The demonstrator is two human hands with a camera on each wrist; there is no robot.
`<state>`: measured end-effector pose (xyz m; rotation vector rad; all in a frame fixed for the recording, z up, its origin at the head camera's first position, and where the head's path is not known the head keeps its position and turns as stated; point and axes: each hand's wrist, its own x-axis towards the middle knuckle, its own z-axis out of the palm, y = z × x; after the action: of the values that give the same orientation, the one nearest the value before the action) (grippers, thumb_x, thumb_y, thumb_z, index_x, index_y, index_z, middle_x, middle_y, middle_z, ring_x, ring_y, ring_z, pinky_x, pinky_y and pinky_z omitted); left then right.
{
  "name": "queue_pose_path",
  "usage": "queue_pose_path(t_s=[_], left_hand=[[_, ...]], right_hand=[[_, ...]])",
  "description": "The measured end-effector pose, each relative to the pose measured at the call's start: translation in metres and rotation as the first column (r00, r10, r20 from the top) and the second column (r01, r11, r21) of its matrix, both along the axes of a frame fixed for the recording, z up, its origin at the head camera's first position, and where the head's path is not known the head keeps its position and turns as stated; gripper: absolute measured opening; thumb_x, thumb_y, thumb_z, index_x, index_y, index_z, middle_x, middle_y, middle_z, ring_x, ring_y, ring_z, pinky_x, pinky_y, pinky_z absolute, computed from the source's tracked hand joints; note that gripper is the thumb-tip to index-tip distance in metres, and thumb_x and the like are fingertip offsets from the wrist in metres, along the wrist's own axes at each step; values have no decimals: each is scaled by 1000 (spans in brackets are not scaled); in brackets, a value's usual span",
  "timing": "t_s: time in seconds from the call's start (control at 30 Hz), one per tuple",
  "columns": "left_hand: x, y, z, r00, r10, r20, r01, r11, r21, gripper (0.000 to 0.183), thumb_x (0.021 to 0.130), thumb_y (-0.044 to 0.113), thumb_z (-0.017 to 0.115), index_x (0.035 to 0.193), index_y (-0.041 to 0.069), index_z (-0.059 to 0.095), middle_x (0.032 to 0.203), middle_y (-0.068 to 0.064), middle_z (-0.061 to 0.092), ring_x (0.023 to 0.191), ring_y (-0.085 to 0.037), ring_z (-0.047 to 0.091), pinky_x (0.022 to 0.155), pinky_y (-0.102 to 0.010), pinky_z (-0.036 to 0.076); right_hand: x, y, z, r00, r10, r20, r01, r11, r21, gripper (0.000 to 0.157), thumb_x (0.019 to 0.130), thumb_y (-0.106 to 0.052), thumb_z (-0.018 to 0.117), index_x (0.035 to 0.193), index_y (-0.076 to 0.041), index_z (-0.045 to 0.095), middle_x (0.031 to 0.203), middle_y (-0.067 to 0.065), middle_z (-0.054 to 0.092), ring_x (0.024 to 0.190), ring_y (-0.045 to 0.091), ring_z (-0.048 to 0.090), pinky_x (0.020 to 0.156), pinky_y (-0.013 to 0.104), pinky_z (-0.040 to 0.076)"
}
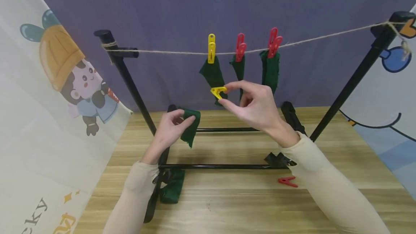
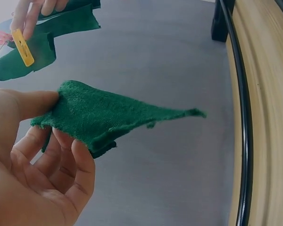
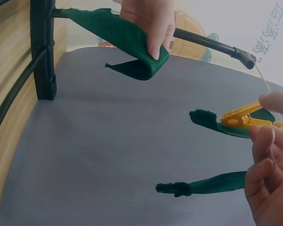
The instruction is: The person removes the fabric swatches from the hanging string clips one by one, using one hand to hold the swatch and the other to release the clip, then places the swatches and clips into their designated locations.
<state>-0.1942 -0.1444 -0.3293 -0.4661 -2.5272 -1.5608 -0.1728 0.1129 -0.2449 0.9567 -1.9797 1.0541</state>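
My left hand [image 1: 169, 130] pinches a folded strip of green cloth [image 1: 191, 128] between thumb and fingers; its loose end shows in the left wrist view. In my right hand [image 1: 258, 107], thumb and fingertips hold a yellow clothespin [image 1: 218, 91] by its two handle ends. Behind it a string [image 1: 162, 51] carries three hanging green cloths, the nearest [image 1: 212, 72] under a yellow clothespin [image 1: 211, 48], the others under a red clothespin [image 1: 241, 48] and a second red clothespin [image 1: 274, 42]. The right wrist view shows the held yellow clothespin [image 3: 236, 117] apart from the held cloth [image 3: 118, 33].
A black rack [image 1: 130, 86] with two low crossbars bears the string between its posts. On the wooden table [image 1: 227, 205] lie a red clothespin [image 1: 287, 181] at right and another green cloth [image 1: 173, 189] by the rack's left foot. A dark curtain [image 1: 182, 6] hangs behind.
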Motion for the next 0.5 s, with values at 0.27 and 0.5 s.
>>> queue_pose_path(t_s=[0.27,0.5], left_hand=[[-7,-6,-16,999,36,-18,-36,999,0,33,90,35,67,74,9,54,68,-10,59,61,-22,56,50,-31,43],[-8,-10,-26,1000,14,-1,-14,1000,22,36,86,45,69,76,12,59,71,-3,62,65,-21,60,56,-33,46]], right_hand=[[5,5,-6,999,-1,41,1,1000,5,30,70,1,82,97,3,69,57,-2,55,37,4,38,39,15,26],[6,9,-15,999,10,52,-10,1000,-1,30,70,2,81,98,2,70,57,-3,56,37,3,37,37,19,27]])
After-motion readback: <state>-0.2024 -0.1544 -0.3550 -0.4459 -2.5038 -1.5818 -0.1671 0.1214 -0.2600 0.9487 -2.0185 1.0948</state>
